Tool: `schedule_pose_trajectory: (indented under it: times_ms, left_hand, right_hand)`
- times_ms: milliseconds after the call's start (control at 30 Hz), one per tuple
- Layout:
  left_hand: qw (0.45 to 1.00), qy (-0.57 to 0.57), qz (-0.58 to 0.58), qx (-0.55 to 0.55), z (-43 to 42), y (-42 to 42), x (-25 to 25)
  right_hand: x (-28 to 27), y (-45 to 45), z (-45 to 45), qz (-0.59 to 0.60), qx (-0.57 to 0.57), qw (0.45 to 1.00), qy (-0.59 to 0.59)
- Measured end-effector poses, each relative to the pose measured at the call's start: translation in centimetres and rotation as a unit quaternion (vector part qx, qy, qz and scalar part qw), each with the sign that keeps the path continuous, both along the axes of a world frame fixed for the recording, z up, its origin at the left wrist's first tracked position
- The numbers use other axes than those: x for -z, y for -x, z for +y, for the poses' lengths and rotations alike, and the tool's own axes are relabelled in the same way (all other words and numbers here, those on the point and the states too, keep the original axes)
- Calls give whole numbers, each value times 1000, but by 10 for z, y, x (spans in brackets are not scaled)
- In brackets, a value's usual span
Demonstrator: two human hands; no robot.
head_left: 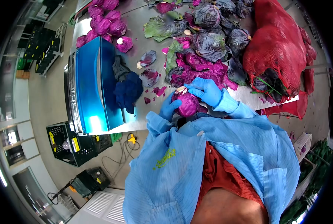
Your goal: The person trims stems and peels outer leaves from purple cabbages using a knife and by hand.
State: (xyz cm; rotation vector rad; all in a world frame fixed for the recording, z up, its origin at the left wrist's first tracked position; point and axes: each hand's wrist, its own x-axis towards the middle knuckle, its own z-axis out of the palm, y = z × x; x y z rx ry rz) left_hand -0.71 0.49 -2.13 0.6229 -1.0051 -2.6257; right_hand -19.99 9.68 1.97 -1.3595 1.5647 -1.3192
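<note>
A peeled red cabbage (pixel 187 105) is held close to my body at the table's front edge, its pale cut stem facing up. My left hand (pixel 169 107), in a blue glove, wraps around its left side. From the right, my gloved right hand (pixel 207 92) reaches over the top with fingers closed beside the stem; what they pinch, if anything, is hidden. Just beyond the hands lies a heap of loose purple leaves (pixel 207 67). Two torn outer leaves (pixel 150 77) and small scraps are scattered to the left.
Peeled cabbages (pixel 112 28) are piled at the back left of the metal table (pixel 136 44). A blue box (pixel 91 86) stands at left, dark blue cloth (pixel 129 91) against it. Unpeeled cabbages (pixel 210 44) lie behind the leaf heap. A red mesh sack (pixel 273 48) fills the right side.
</note>
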Motion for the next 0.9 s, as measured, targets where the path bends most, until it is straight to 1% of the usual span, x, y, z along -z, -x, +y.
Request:
schedule_pose_trajectory:
  times_ms: [33, 67, 167, 200, 233, 267, 300, 333, 433, 500, 533, 567, 600, 633, 667, 700, 800, 833, 900]
  left_hand:
    - [1000, 27, 3, 8, 2, 1, -2]
    - [998, 54, 7, 16, 3, 1, -4]
    - [999, 13, -3, 48, 8, 1, -5]
    - [999, -12, -7, 37, 12, 2, -4]
    - [999, -18, 1, 35, 14, 2, -4]
    - [999, -24, 9, 33, 15, 2, -5]
    - [999, -30, 17, 32, 15, 3, -5]
    - [998, -53, 32, 26, 16, 5, -1]
    - [990, -125, 67, 15, 18, 9, 7]
    - [981, -175, 77, 18, 16, 12, 1]
    - [980, -170, 102, 19, 16, 17, -8]
    - [971, -211, 111, 26, 12, 16, -12]
    - [960, -251, 119, 32, 7, 14, -16]
    - [948, -289, 128, 39, 2, 13, -18]
    - [959, -262, 110, -7, -1, 13, -10]
    - [952, -281, 119, -13, -4, 11, -5]
    - [931, -337, 134, -39, -16, 8, -1]
    - [931, -338, 134, -46, -19, 7, -2]
    - [928, -342, 134, -60, -19, 5, -6]
  right_hand:
    - [0, 2, 3, 106, -13, 994, 29]
    - [0, 3, 5, 210, -26, 976, 59]
    - [0, 3, 13, 160, -42, 986, -27]
    - [2, 2, 9, 135, -33, 990, 34]
    - [1, 2, 11, 40, -25, 997, -62]
    - [-3, 3, 13, -55, -17, 986, -156]
    - [-8, 3, 14, -149, -8, 957, -248]
    - [-10, 1, 14, -194, 7, 951, -240]
    - [-2, 4, 4, -265, 48, 914, -304]
    - [3, 6, -3, -321, 55, 906, -272]
    - [6, 10, -5, -358, 50, 897, -255]
    - [8, 15, -8, -394, 44, 887, -238]
    - [8, 17, -13, -412, 82, 881, -219]
    - [3, 23, -12, -420, 79, 878, -216]
    - [8, 31, -12, -483, 61, 848, -208]
    - [16, 38, -10, -545, 43, 813, -200]
    - [28, 42, 0, -585, 32, 787, -194]
    - [30, 40, 4, -602, 23, 774, -194]
    - [29, 30, 16, -590, 7, 776, -223]
